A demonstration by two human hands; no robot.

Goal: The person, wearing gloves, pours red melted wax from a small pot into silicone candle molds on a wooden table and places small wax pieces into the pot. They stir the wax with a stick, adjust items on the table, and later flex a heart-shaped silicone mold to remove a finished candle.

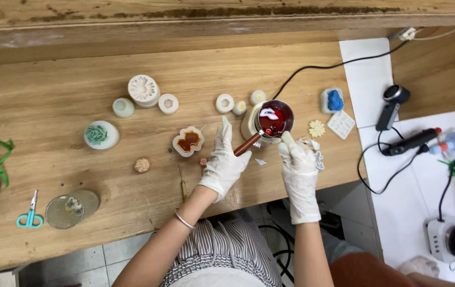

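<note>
A small melting pot (275,118) of dark red liquid is being kept on its round cream base (249,123) near the middle of the wooden table (52,95), and its wooden handle (247,143) is being gripped by the gloved left hand (225,162), fingers curled around it. The gloved right hand (298,165) is being held just beside the pot's rim, forefinger raised towards it, other fingers loosely bent. A white mould (188,141) filled with red-brown is being left lying just left of the left hand.
</note>
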